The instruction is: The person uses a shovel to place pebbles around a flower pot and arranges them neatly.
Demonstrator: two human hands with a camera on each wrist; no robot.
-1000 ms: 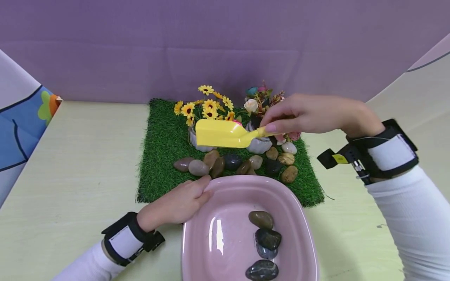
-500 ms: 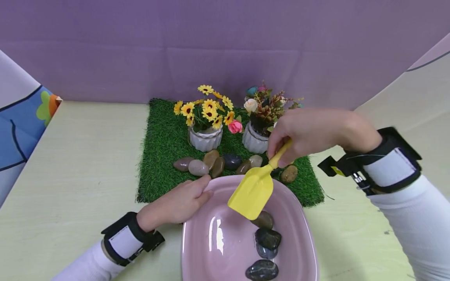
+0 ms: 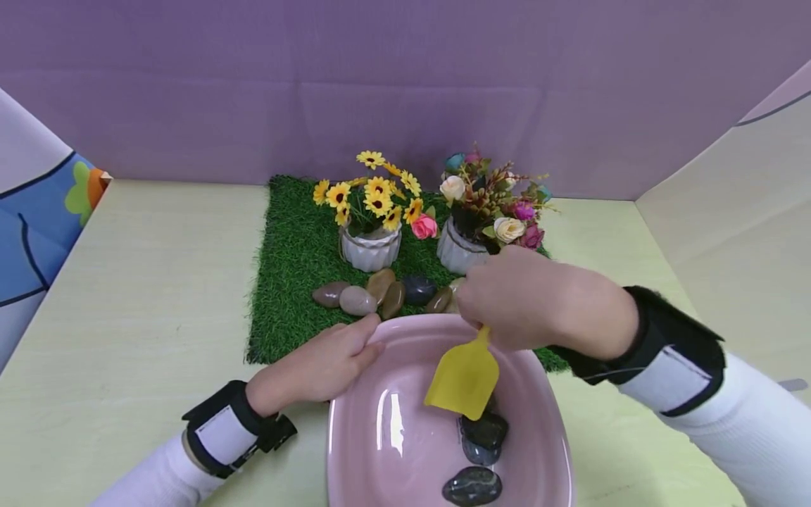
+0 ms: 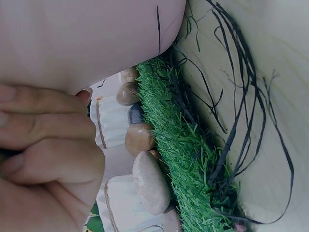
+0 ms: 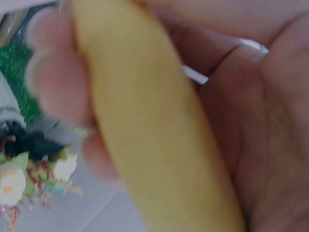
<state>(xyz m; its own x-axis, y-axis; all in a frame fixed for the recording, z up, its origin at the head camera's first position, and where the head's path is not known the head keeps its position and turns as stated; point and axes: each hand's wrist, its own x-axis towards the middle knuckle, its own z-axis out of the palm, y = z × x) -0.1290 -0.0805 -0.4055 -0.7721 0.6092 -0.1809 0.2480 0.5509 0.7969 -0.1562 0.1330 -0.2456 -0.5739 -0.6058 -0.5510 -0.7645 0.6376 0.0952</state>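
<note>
My right hand grips a yellow toy shovel by its handle. The shovel's blade points down into a pink basin, over the upper stones inside. A dark stone rests against a bluish-grey stone, and a black veined stone lies lower down. The blade nearly hides a brown stone. At the basin's upper left corner my left hand holds the rim, its fingers curled beneath it in the left wrist view. The yellow handle crosses my right palm in the right wrist view.
Behind the basin lies a green grass mat. On it stand a pot of yellow flowers and a pot of mixed flowers. Several pebbles line its front. A purple backdrop rises behind.
My right hand has come down toward me, swinging the shovel from level above the flower pots to blade-down inside the basin. My left hand has stayed on the rim.
</note>
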